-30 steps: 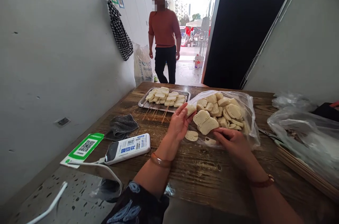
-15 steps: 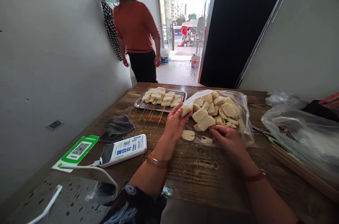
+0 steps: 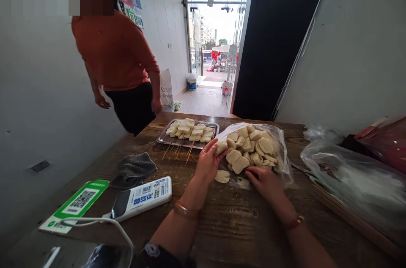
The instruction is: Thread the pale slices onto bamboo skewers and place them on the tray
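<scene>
My left hand (image 3: 206, 163) is closed around a few pale bread slices (image 3: 221, 146), raised at the left side of a clear plastic bag (image 3: 287, 156). Many more slices (image 3: 265, 145) lie heaped in the bag's open mouth. At its front edge, my right hand (image 3: 265, 181) has thumb and fingers pressed together beside a bread slice (image 3: 240, 165); what they pinch, if anything, is hidden. One loose slice (image 3: 222, 176) lies flat on the table between my hands. Behind my left hand, a metal tray (image 3: 162, 139) bears skewered slices (image 3: 187, 127), their sticks pointing toward me.
On the wooden table (image 3: 228, 225) at left lie a dark cloth (image 3: 135, 168), a white power bank (image 3: 149, 194) with a cable, and a green QR card (image 3: 80, 204). Scissors (image 3: 303, 169), wooden sticks (image 3: 345, 211) and plastic bags (image 3: 345, 170) lie right. A person (image 3: 117, 56) stands beyond the table.
My view has tilted up and shifted slightly. The person has come nearer on the left. My right fingertips have slid a little lower along the front slice; my left hand still holds its slices.
</scene>
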A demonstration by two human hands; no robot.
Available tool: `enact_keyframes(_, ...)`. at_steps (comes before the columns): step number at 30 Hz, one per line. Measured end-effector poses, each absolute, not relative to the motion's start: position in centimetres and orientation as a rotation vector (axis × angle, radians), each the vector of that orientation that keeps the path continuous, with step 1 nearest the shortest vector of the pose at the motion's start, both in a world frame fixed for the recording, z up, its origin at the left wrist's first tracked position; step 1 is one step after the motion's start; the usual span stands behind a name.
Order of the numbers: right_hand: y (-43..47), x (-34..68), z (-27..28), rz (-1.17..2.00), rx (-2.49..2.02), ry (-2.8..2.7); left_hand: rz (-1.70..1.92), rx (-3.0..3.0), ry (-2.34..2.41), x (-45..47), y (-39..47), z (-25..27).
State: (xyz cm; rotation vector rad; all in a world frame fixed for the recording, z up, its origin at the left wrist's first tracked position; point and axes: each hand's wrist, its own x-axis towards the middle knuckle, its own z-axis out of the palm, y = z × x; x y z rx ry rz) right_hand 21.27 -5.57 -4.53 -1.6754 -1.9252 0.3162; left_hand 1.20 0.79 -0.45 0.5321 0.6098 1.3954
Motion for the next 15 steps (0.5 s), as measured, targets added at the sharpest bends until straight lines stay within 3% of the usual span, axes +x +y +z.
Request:
enact_keyframes(6,-8.1,18.6,0.7,0.242,-1.457,-1.666,1.382,0.509,0.555,1.2,0.6,-0.7)
enact_keyframes(12,-15.0,11.7,14.4,0.568,-0.861,-1.757,1.387,0.473,0.559,1.4,1.3,-1.7)
enact_keyframes(15,-18.5,9.1,14.6,0.879,-0.608,-2.034,1.379,0.471,0.558,1.3,1.5,-1.9)
